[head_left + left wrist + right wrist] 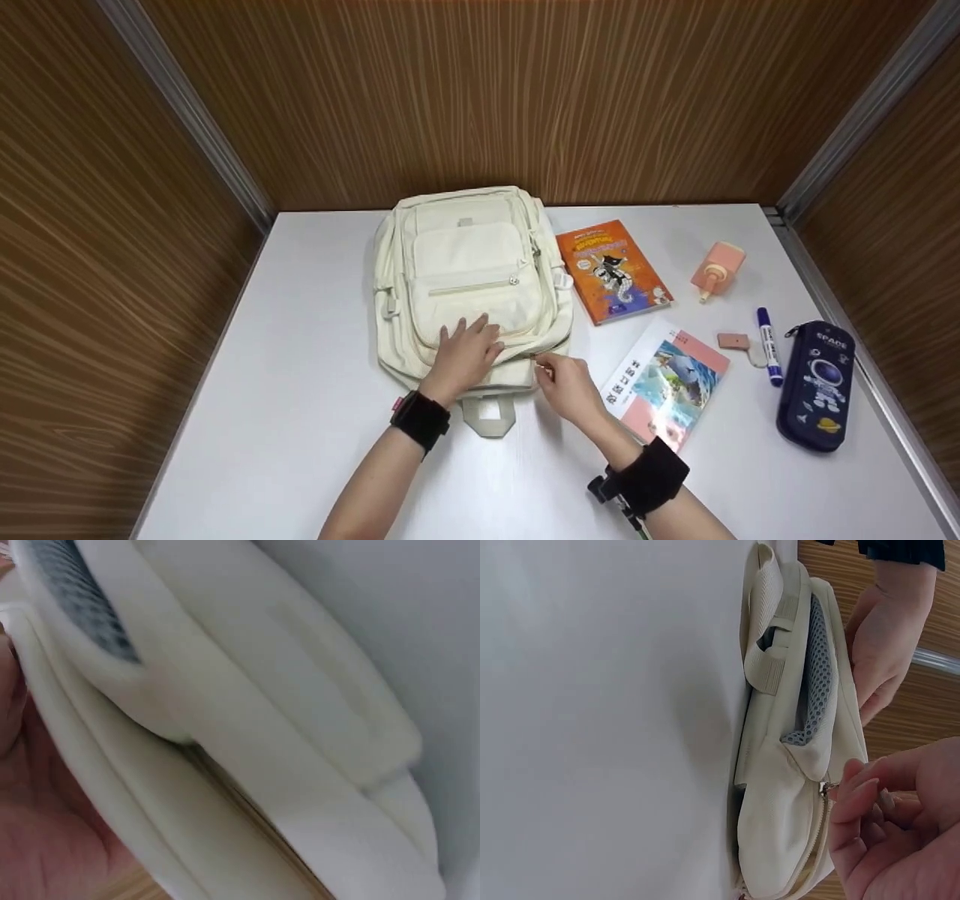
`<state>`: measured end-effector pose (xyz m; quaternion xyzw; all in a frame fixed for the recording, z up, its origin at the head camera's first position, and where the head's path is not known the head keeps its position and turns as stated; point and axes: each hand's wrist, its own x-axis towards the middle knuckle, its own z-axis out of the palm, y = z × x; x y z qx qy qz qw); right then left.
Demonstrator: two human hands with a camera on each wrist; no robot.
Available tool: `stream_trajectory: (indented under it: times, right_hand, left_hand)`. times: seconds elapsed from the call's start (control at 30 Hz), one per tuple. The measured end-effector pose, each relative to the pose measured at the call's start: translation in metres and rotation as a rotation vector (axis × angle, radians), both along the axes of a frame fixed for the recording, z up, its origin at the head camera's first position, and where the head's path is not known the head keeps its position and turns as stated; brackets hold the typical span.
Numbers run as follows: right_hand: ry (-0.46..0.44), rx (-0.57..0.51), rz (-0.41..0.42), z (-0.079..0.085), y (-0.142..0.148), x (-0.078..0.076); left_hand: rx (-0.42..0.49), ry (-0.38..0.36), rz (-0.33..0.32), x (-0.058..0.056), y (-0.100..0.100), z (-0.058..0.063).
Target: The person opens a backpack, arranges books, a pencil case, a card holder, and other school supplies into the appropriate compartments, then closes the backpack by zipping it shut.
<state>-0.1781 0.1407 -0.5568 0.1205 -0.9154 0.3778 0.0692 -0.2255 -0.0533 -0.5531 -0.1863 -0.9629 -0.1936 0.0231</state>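
A cream backpack [472, 255] lies on its back on the white table, its top handle [489, 427] toward me. My left hand [465, 352] rests on the lower front of the bag with its fingers spread. At the bag's near right corner, my right hand [566, 382] pinches a metal zipper pull [825, 787] between thumb and fingertips. Below that pull, the zipper [804, 866] runs along the bag's edge, its teeth parted. Grey mesh [817, 675] lines an opening at the bag's top in the right wrist view. The left wrist view is blurred and close to the fabric.
Right of the bag lie an orange book [615, 270] and a pink-and-white book [667, 382]. Farther right are a pink bottle-shaped item [718, 268], a small pinkish-brown tag [733, 342], a blue-and-white marker [769, 349] and a navy pencil case [817, 386]. Wood-grain panels [450, 97] enclose the table.
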Motion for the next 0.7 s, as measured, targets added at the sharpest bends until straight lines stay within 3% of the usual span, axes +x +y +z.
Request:
stream_trajectory:
  times: [0.1,0.17,0.2,0.3,0.4,0.47,0.57,0.7]
  right_hand:
    - [-0.019,-0.036,-0.027,0.000,0.003,0.001]
    - [-0.049,-0.065,-0.022,0.000,0.004,0.002]
    - [-0.056,-0.076,-0.015,0.000,0.003,0.003]
    - [-0.044,-0.105,0.008,-0.001,0.003,0.004]
    - [-0.014,-0.115,0.039,-0.001,0.003,0.006]
    - [0.003,-0.113,0.058,-0.001,0.003,0.007]
    - [0.029,-0.094,0.092,-0.001,0.003,0.008]
    - [0.023,-0.053,0.241,0.003,0.011,0.007]
  left_hand:
    - [0.152,0.256,0.028,0.011,0.015,0.004]
    - [0.212,0.316,0.050,0.017,0.026,0.008]
    - [0.231,0.282,0.061,0.021,0.030,0.011]
    - [0.275,0.074,0.091,0.025,0.041,0.015]
    - [0.338,-0.156,0.113,0.024,0.048,0.016]
    - [0.398,-0.260,0.112,0.021,0.051,0.015]
    - [0.461,-0.344,0.103,0.016,0.053,0.015]
    - [0.400,-0.325,0.103,0.011,0.054,0.013]
